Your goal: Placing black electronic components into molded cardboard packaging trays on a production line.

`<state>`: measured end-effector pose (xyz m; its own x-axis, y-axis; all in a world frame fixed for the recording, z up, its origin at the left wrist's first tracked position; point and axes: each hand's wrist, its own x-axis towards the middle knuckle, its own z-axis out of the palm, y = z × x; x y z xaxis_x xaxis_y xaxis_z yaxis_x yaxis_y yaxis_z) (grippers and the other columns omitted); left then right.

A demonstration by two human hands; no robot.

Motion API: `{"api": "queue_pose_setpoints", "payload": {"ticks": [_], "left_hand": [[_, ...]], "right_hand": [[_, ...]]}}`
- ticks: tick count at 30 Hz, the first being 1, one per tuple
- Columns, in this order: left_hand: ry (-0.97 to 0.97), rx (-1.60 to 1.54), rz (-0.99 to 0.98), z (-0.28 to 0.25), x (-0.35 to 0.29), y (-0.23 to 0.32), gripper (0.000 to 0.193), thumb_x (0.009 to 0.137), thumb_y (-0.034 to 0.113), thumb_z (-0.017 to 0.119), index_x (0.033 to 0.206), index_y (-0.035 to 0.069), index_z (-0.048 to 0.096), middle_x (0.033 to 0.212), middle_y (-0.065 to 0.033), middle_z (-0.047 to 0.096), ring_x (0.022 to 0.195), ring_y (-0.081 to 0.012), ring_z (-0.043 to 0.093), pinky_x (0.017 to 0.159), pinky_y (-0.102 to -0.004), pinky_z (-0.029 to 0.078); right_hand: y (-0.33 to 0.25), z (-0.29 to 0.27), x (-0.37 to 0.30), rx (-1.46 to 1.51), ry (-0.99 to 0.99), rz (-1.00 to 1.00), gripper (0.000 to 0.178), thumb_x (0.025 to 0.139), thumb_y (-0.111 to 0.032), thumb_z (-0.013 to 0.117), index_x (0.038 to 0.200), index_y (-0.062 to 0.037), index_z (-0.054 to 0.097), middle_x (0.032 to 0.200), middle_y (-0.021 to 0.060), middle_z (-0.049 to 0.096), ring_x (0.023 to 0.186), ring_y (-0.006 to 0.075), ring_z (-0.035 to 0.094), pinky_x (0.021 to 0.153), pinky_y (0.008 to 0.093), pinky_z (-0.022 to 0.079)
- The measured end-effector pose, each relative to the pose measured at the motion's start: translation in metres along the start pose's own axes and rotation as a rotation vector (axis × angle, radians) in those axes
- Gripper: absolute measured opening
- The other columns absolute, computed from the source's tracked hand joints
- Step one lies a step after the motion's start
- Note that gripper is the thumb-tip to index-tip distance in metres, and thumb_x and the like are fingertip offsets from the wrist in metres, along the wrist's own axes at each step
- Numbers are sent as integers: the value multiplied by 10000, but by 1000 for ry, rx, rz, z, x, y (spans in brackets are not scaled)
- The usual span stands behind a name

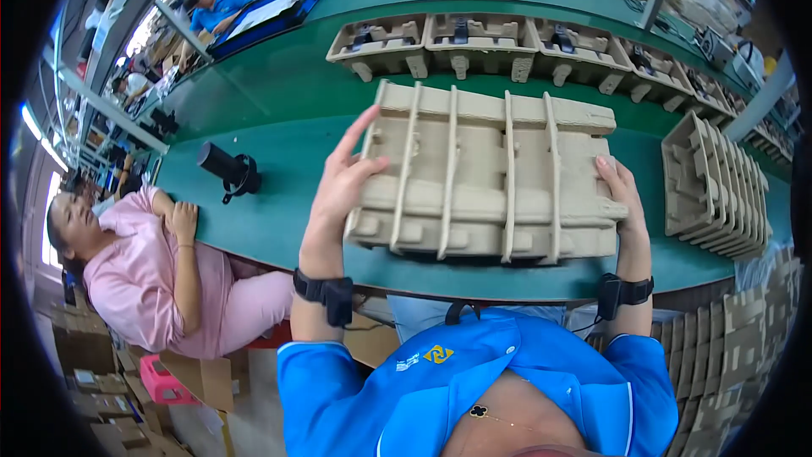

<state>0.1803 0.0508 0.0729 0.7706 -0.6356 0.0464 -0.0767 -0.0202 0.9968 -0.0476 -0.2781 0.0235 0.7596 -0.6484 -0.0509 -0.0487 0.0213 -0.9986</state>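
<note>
Between my two hands is a stack of nested beige moulded-pulp trays (480, 169), tilted on its side above the green bench near its front edge. My left hand (337, 190) grips the left end, its thumb on the pulp and a finger stretched up along the side. At the right end my right hand (623, 190) holds the stack, fingertips over the edge. The far sides of the trays and some of my fingers are hidden. Black straps with small modules circle both my wrists.
A black cylindrical device (230, 171) stands left on the green bench (296, 144). Pulp trays (482, 38) with dark parts line the far side. Another tray stack (719, 186) stands at right. A person in pink (148, 279) sits at left, arms on the bench.
</note>
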Motion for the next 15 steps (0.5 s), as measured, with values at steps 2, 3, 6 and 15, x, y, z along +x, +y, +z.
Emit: {"api": "queue_pose_setpoints", "payload": {"ticks": [2,3,6,15], "left_hand": [[-1,39,8,-7,9,-6,671,796,-32,544,1432,152,438,1343,-28,523,899,-59,560,860,-220,450],[20,71,6,-10,10,-11,661,800,-30,543,1429,148,443,1326,-30,534,880,-58,557,850,-219,450],[55,90,14,-24,16,-10,653,805,-33,536,1428,141,442,1303,-33,550,871,-63,560,839,-222,452],[121,-195,59,-47,-8,-10,701,805,-64,548,1461,110,371,1310,-59,543,1020,-122,582,877,-275,470]], "right_hand": [[0,-19,1,-7,-24,98,521,887,-392,647,1190,26,574,1032,45,623,865,101,576,774,241,460],[0,-26,-2,-12,-40,155,524,887,-397,647,1194,21,575,1021,37,623,855,98,575,766,237,460],[-10,-38,-2,36,57,99,442,901,-404,620,1097,-8,601,964,16,621,799,79,561,728,213,445],[-8,-147,-14,-376,443,-183,485,977,-327,530,1344,-12,498,1306,102,543,1157,152,530,984,258,393]]}}
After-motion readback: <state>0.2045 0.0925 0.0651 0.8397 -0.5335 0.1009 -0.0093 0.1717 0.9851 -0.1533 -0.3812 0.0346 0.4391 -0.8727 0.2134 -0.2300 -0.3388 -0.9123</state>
